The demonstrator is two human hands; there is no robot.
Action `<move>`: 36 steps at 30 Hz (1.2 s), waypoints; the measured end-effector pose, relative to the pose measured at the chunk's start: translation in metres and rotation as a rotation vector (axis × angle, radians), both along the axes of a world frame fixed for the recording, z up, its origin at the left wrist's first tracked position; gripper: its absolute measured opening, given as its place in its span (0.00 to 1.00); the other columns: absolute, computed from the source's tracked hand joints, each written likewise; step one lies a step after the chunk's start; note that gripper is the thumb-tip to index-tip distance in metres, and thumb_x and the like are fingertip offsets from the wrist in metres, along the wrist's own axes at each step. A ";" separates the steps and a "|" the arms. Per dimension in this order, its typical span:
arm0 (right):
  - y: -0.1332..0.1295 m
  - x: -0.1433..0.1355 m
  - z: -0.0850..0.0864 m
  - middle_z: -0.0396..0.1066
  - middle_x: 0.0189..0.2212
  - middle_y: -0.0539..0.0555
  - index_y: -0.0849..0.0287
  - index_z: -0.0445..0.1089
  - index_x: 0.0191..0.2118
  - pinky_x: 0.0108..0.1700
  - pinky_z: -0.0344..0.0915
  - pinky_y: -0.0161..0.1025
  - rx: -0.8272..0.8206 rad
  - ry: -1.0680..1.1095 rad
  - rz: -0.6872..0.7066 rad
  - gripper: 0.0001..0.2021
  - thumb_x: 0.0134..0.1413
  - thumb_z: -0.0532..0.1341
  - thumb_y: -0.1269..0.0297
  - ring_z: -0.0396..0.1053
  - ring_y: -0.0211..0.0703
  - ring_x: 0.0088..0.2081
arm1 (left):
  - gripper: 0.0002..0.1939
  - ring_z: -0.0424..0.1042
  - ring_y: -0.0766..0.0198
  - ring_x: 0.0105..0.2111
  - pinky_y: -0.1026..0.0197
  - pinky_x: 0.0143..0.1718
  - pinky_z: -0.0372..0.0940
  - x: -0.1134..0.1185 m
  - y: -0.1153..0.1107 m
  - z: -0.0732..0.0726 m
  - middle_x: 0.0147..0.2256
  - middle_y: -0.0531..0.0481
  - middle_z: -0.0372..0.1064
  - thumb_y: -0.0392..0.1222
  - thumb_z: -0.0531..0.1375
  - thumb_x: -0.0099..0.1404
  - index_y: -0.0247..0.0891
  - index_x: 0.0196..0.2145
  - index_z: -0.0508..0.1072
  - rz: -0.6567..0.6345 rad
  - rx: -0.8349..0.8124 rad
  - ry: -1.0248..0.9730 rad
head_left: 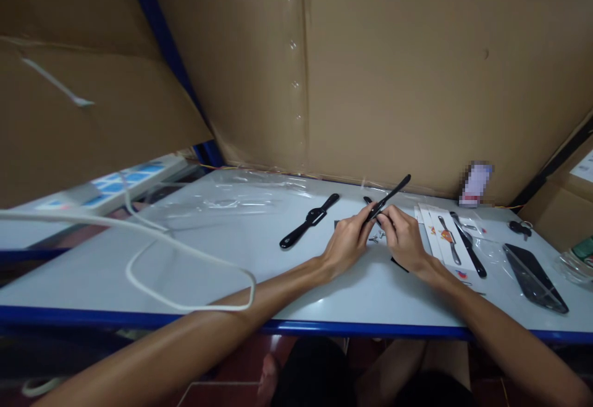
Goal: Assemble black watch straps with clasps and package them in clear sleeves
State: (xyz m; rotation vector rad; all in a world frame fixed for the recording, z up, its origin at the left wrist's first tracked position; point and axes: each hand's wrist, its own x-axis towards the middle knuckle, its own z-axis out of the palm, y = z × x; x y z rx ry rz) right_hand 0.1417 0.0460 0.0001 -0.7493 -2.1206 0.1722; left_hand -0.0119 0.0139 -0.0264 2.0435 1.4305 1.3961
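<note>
White tabletop (pixel 92 277) beneath a black tool (pixel 390 196) in left hand (pixel 349 237) and right hand (pixel 404 234).

I see a white workbench (pixel 92 277): a black spokeshave (pixel 310 218) near its middle, clear plastic sleeves (pixel 236 204) toward ten o'clock, printed cards (pixel 456 252) and a key fob (pixel 516 228) at three, a glossy dark slab (pixel 535 278) toward four.

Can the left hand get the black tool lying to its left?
Probably yes: the black tool lies near the left hand with nothing tall between, but that hand holds another tool.
</note>
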 end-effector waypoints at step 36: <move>0.039 0.008 0.005 0.68 0.24 0.50 0.60 0.69 0.29 0.20 0.55 0.31 -1.029 0.559 0.123 0.21 0.57 0.60 0.44 0.62 0.34 0.22 | 0.32 0.62 0.67 0.14 0.66 0.15 0.54 0.005 -0.001 0.018 0.20 0.56 0.66 0.63 0.51 0.66 0.34 0.56 0.64 -0.370 -0.568 -0.464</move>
